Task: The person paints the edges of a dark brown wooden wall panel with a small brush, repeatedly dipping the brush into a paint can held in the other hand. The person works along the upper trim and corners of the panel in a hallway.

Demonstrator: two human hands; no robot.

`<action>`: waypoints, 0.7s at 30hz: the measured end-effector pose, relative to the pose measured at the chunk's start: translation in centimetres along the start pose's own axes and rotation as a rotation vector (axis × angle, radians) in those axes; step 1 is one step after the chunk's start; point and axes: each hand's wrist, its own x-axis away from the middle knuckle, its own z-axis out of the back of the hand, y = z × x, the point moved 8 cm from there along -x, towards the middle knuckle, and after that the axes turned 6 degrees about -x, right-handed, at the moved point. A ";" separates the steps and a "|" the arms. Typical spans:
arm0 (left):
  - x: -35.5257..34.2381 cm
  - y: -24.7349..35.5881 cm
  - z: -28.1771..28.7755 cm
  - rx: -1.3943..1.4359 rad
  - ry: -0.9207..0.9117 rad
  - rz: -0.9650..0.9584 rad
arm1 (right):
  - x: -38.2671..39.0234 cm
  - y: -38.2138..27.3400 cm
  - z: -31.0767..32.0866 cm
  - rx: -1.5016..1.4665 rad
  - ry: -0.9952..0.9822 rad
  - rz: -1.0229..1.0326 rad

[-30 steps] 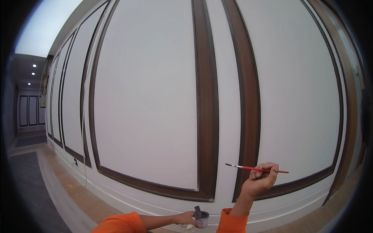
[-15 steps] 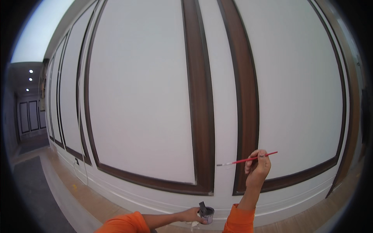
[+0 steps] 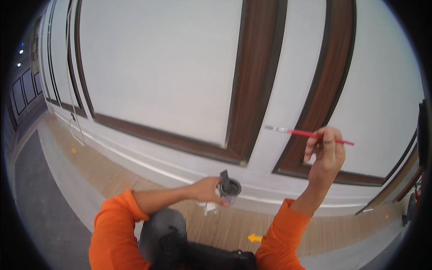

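My right hand [image 3: 327,150] is closed around the handle of a thin red paintbrush [image 3: 303,133]. The brush lies nearly level, its tip pointing left in front of the white strip between two dark brown wooden mouldings; whether the bristles touch the wall I cannot tell. Lower and to the left, my left hand [image 3: 208,189] grips a small paint can [image 3: 231,198] from its left side. A flat dark stick [image 3: 224,181] stands up out of the can. Something white and crumpled, perhaps paper or cloth [image 3: 209,208], shows just beneath my left hand.
The left moulding [image 3: 256,67] and the right moulding [image 3: 335,67] frame white wall panels [image 3: 162,67]. A white baseboard [image 3: 153,168] runs above the wood-look floor [image 3: 216,227], which bears a yellow arrow [image 3: 254,237]. A white cable [image 3: 70,90] hangs at the left.
The view has tipped down and tilted, so more floor and my knee show. Both hands appear higher in the picture, still holding the paintbrush and the can.
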 end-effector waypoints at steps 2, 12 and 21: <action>0.4 0.0 0.9 0.101 0.026 0.043 | -0.1 1.2 0.3 -0.056 -0.007 0.001; 2.5 -1.4 1.0 0.114 0.096 0.279 | -1.2 5.8 0.9 -0.227 0.033 -0.089; 3.7 -3.0 0.9 0.120 0.295 0.338 | 1.4 5.2 -3.0 0.148 -0.296 -0.209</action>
